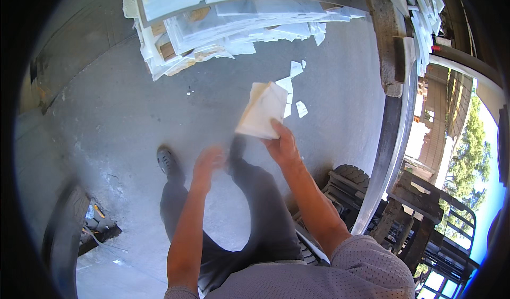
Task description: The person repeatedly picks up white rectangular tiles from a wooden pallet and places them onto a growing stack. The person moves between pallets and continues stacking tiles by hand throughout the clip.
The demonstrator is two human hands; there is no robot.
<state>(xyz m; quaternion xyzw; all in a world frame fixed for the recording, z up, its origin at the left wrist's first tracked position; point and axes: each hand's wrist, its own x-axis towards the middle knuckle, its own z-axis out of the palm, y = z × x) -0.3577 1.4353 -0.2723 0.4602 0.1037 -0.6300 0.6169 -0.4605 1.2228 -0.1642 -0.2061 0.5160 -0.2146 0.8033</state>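
My right hand (282,144) grips a white, roughly four-sided stone slab piece (264,108) by its lower right edge, thumb on the upper face. The slab is held in the air in front of me, above the floor. Its left edge looks yellowish and rough. To the left of it, my left hand (210,161) is apart from the slab and smeared by motion, so its fingers are unclear. Beyond the slab, several white broken shards (296,68) lie on the concrete floor, partly hidden behind it.
At the far side stands a layered stack of white stone slabs (239,27) with jagged edges. A wooden beam (390,44) and a metal post (390,134) stand at right, near a black tire (348,177) and a forklift (419,203). Debris (98,222) lies lower left.
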